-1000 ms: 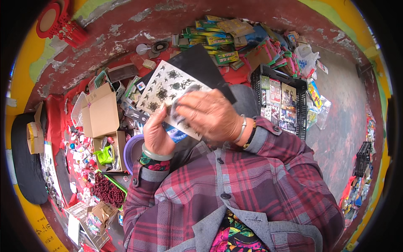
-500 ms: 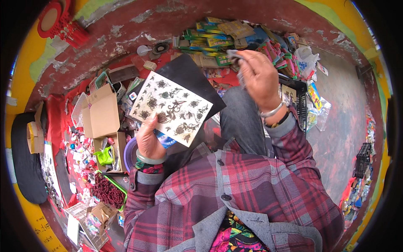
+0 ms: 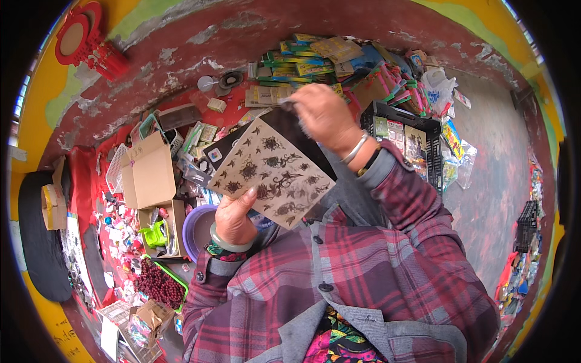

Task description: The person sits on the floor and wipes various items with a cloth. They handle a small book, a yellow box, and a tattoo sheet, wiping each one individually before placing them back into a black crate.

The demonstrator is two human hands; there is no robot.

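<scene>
My left hand [image 3: 237, 219] is closed on the lower left edge of a sheet of stickers [image 3: 284, 172], its thumb on the front. Dark flowers and butterflies cover the pale sheet, which looks tilted and slightly shaded. Behind it lies a black sheet [image 3: 229, 145], mostly hidden. My right hand [image 3: 327, 116] is above the upper right part of the black sheet. Its fingers are pinched on a small grey cloth [image 3: 287, 104], of which only a bit shows. Whether the cloth touches the black sheet I cannot tell.
A black crate [image 3: 433, 142] with packets stands right of my knee. At left are an open cardboard box [image 3: 148, 172], a purple basin [image 3: 196, 228] and a green-rimmed tray [image 3: 172, 275] of dark red beads. Colourful boxes [image 3: 296, 60] are piled by the far wall.
My right hand has moved left and down with the grey cloth, toward the black sheet. The sticker sheet has shifted right and down in the view and tilted, turning darker.
</scene>
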